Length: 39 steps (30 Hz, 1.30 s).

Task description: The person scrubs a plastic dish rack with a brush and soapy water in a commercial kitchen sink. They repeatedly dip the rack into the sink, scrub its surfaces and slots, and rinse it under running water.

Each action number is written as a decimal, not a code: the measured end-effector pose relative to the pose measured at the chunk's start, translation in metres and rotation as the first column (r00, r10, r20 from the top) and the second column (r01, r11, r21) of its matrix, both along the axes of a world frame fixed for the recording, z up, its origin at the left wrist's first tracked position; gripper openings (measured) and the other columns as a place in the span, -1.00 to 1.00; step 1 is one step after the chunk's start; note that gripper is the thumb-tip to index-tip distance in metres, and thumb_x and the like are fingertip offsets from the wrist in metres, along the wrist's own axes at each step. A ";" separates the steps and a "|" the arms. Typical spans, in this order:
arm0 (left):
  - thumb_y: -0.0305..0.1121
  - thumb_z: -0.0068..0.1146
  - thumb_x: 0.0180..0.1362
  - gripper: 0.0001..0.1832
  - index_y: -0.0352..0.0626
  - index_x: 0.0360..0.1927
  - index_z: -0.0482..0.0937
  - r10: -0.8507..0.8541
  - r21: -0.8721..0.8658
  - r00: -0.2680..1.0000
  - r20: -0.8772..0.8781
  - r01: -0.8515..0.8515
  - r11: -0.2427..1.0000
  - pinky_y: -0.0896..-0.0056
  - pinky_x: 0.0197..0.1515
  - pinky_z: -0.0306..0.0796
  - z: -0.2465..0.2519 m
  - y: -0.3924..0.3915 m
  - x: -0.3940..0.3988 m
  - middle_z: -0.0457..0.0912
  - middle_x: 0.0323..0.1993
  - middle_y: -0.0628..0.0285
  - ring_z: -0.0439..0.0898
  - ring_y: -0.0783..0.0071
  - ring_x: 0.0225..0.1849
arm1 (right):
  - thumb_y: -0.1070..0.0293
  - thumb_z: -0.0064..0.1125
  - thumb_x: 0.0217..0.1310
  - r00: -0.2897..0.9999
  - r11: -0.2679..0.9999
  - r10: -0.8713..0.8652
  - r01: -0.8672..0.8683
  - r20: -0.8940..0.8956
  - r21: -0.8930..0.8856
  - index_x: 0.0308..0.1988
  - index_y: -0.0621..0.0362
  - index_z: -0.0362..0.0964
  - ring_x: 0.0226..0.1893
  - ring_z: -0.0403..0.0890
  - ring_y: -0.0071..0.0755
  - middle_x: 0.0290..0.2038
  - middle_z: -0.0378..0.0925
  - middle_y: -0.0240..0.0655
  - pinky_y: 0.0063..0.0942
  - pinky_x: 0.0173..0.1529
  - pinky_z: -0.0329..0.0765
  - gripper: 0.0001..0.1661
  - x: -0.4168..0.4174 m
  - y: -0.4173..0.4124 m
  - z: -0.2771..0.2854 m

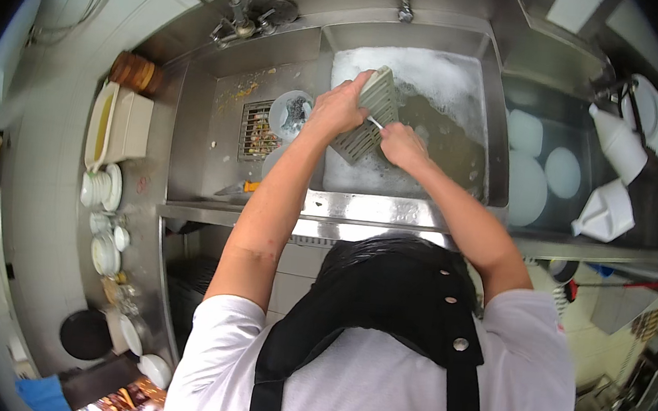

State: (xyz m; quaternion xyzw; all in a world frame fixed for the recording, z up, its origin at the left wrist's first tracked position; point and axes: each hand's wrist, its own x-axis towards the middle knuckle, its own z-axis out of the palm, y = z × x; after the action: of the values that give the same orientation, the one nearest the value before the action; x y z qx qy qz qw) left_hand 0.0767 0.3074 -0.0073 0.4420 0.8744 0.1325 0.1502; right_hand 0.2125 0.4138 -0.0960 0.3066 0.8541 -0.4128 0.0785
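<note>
My left hand [341, 106] grips the upper left edge of a grey-green slotted panel [381, 95]. It is held tilted over the middle sink basin [497, 181], which holds murky water with white foam [440, 67]. In my right hand [404, 146] is a slim white tool handle [375, 122], set against the face of the panel. The working end of that tool cannot be made out. Just left of my left forearm, a clear round container [288, 112] with something dark and wet inside rests by the drain grate [251, 140].
An orange-handled tool [251, 186] lies in the left basin, where food scraps surround the grate. White dishes [526, 190] sit under water in the right basin. White plastic bottles [618, 142] and racked plates [654, 116] stand at right. Stacked crockery [103, 188] lines the left counter.
</note>
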 end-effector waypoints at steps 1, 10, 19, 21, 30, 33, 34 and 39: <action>-0.34 0.35 0.09 -0.09 0.26 0.53 0.20 0.004 -0.018 1.000 0.010 -0.004 1.000 -0.06 0.23 0.49 0.001 0.002 0.002 0.65 0.16 -0.07 0.61 -0.13 0.21 | 0.09 -0.03 0.47 1.000 1.000 -0.012 0.012 0.007 0.026 -0.03 0.24 0.66 0.12 0.65 0.24 0.04 0.66 0.13 0.05 0.21 0.54 -0.52 0.002 0.001 0.000; -0.41 0.27 0.07 -0.13 0.27 0.50 0.23 -0.004 0.052 1.000 0.010 0.004 0.999 -0.07 0.19 0.52 0.001 -0.002 -0.001 0.64 0.18 -0.02 0.64 -0.08 0.18 | 0.10 -0.02 0.46 0.999 0.999 -0.010 0.008 0.042 0.035 -0.01 0.17 0.67 0.10 0.65 0.28 0.01 0.67 0.15 0.06 0.20 0.55 -0.55 -0.020 -0.006 -0.012; -0.45 0.24 0.08 -0.12 0.30 0.50 0.23 -0.030 0.074 0.999 -0.014 0.031 0.997 -0.05 0.21 0.52 -0.001 -0.002 -0.002 0.65 0.15 -0.01 0.63 -0.04 0.20 | 0.11 0.02 0.46 0.999 0.999 -0.018 0.019 -0.031 0.046 -0.04 0.20 0.66 0.05 0.65 0.32 -0.03 0.66 0.18 0.08 0.14 0.53 -0.57 -0.034 -0.005 -0.025; -0.45 0.24 0.10 -0.14 0.31 0.50 0.23 -0.013 0.037 1.000 -0.003 0.013 0.999 -0.05 0.22 0.52 -0.001 -0.003 -0.004 0.65 0.15 -0.01 0.63 -0.03 0.20 | 0.08 0.00 0.45 0.997 0.998 0.065 -0.064 -0.035 0.026 0.00 0.19 0.65 0.12 0.63 0.29 0.03 0.65 0.17 0.09 0.20 0.53 -0.54 -0.013 0.001 -0.027; -0.47 0.24 0.08 -0.13 0.29 0.49 0.23 0.017 0.068 1.000 0.017 -0.018 0.998 -0.04 0.19 0.53 -0.008 -0.007 -0.012 0.65 0.15 0.01 0.64 -0.02 0.19 | 0.11 0.06 0.44 0.996 0.993 -0.061 0.068 -0.068 0.095 -0.10 0.09 0.65 0.00 0.66 0.30 -0.11 0.69 0.09 0.07 0.05 0.57 -0.66 0.047 0.039 -0.021; -0.48 0.24 0.06 -0.12 0.28 0.49 0.24 0.003 0.034 1.000 0.023 -0.003 0.999 -0.04 0.19 0.53 -0.005 -0.002 -0.009 0.65 0.15 0.00 0.64 -0.02 0.19 | 0.12 0.08 0.44 0.985 0.989 -0.027 0.051 -0.170 0.137 -0.09 0.09 0.64 -0.04 0.67 0.31 -0.15 0.70 0.08 0.11 0.04 0.57 -0.68 0.017 0.030 -0.014; -0.48 0.23 0.05 -0.12 0.28 0.49 0.24 -0.008 0.020 1.000 0.026 0.007 1.000 -0.04 0.19 0.53 -0.003 0.001 -0.008 0.65 0.15 0.00 0.64 -0.02 0.19 | 0.13 0.09 0.43 0.979 0.980 -0.039 0.076 -0.199 0.184 -0.10 0.09 0.64 -0.05 0.68 0.32 -0.16 0.70 0.08 0.12 0.03 0.57 -0.69 0.005 0.030 -0.020; -0.49 0.24 0.05 -0.11 0.29 0.50 0.23 0.033 0.043 0.999 0.029 -0.034 0.998 -0.03 0.20 0.53 -0.006 -0.004 -0.005 0.65 0.15 0.00 0.63 0.01 0.21 | 0.18 0.11 0.42 0.990 0.922 0.011 0.043 -0.137 0.385 -0.11 0.07 0.63 -0.08 0.69 0.32 -0.18 0.69 0.11 0.17 0.00 0.56 -0.74 -0.021 0.048 -0.002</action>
State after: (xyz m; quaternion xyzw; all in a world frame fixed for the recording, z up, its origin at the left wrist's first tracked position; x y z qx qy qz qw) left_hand 0.0715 0.3037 -0.0136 0.4287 0.8763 0.1602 0.1505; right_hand 0.1918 0.4613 -0.0982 0.2940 0.9196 -0.2566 -0.0458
